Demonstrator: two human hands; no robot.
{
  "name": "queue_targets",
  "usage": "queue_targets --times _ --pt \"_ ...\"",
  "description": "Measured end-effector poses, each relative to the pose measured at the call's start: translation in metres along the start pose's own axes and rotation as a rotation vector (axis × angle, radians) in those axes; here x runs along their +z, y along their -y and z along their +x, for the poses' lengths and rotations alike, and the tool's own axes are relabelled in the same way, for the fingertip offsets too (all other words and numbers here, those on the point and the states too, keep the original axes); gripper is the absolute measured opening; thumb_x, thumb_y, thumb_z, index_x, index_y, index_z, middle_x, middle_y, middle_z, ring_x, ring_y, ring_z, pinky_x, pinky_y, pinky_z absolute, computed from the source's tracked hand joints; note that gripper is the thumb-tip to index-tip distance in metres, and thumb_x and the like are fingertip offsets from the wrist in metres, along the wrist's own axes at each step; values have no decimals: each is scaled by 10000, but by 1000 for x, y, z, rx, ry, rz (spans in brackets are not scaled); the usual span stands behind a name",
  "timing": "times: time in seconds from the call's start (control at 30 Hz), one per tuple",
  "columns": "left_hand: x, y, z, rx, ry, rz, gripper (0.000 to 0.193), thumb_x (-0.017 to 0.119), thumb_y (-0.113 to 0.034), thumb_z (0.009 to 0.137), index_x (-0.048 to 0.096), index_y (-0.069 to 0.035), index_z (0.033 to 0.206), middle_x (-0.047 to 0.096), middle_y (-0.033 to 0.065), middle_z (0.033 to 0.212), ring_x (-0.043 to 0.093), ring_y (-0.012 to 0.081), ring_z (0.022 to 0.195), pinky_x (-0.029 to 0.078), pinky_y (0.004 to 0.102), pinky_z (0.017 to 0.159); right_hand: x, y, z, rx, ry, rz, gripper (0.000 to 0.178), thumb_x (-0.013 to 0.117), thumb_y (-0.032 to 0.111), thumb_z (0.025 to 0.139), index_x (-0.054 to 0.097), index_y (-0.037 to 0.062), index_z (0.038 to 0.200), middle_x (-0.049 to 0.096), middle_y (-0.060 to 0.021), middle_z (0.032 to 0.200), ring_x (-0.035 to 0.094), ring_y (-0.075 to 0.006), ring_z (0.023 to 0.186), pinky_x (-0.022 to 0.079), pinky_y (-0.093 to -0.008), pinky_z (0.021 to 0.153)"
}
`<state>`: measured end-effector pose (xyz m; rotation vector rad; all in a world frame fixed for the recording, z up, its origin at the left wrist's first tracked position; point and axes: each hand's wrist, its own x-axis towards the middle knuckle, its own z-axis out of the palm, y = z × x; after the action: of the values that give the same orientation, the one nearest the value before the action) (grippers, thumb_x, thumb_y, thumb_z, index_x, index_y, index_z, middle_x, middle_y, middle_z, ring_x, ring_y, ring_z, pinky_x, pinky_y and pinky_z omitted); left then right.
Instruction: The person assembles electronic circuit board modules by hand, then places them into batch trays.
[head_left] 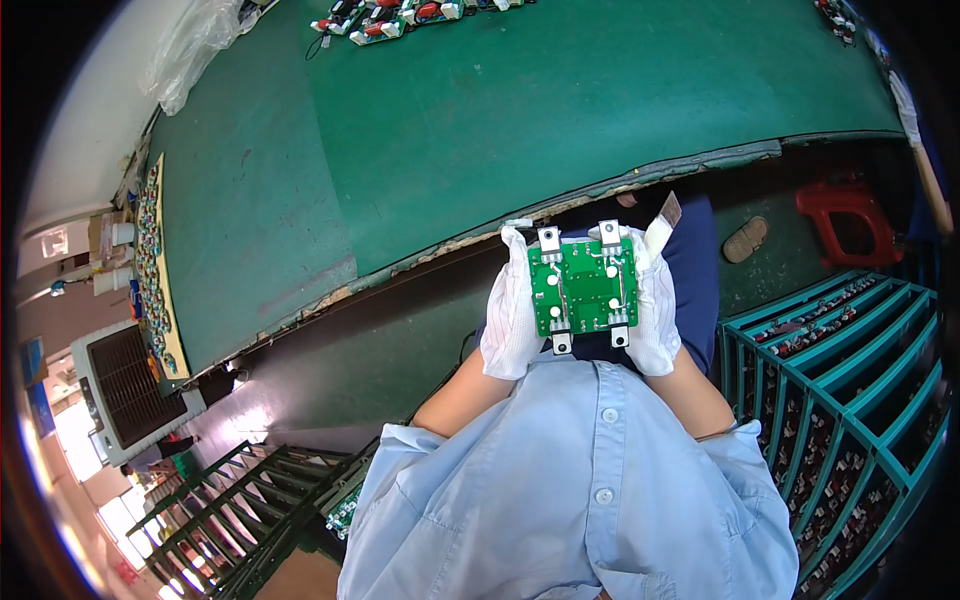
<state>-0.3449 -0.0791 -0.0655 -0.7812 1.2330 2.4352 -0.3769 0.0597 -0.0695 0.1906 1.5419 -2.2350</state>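
Note:
A green circuit board (583,290) is held up in front of my body, its underside with solder joints and white round spots facing me. Silver tabs with black parts stick out at its top and bottom edges. My left hand (512,310), in a white glove, grips the board's left edge. The right edge is gripped by my right hand (655,315), also gloved in white. A flat tool with a pale handle and a grey-brown end (664,226) juts up from my right hand; its kind is unclear. The fingers behind the board are hidden.
Beyond my hands lies a green-topped table (450,130) with a worn front edge. Several assembled boards (385,20) lie at its far side. A teal rack (840,370) full of boards stands at right, near a red plastic stool (850,222). A dark rack (240,510) is at lower left.

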Motion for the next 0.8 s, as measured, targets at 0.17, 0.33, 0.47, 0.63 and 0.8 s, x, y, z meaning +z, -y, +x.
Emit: queue_targets --times 0.17,0.33,0.47,0.63,0.8 --pt "-1 2 4 10 -18 -14 682 286 -600 876 502 -10 1144 578 152 1087 603 233 944 514 362 803 -3 -3 1 -4 7 -23 393 364 384 949 502 36 1071 553 -14 888 523 -63 782 438 -204 692" --pt "5 -7 2 82 -34 160 683 302 -609 868 520 -9 1110 602 135 1026 625 216 879 532 335 755 -2 -6 5 18 9 -11 397 343 377 956 496 33 1081 552 -19 908 520 -65 798 435 -207 709" --pt "13 -14 2 -10 -120 -51 717 150 -588 901 563 -19 1040 636 78 892 624 142 777 516 243 717 -2 -12 8 20 6 12 383 340 359 961 498 31 1084 553 -20 911 518 -70 799 433 -213 716" --pt "-6 -21 6 308 -53 603 520 368 -473 921 572 -5 1024 586 27 788 523 107 651 437 233 626 -3 -18 11 -64 -8 -72 381 356 353 958 508 25 1077 556 -23 889 510 -69 807 429 -216 729" --pt "-8 -40 24 511 -224 -55 374 428 -425 920 486 -55 904 543 22 775 538 84 655 450 231 546 -8 -12 12 -307 -11 -39 566 377 456 921 384 -27 1215 450 -7 748 341 -42 418 297 -153 373"
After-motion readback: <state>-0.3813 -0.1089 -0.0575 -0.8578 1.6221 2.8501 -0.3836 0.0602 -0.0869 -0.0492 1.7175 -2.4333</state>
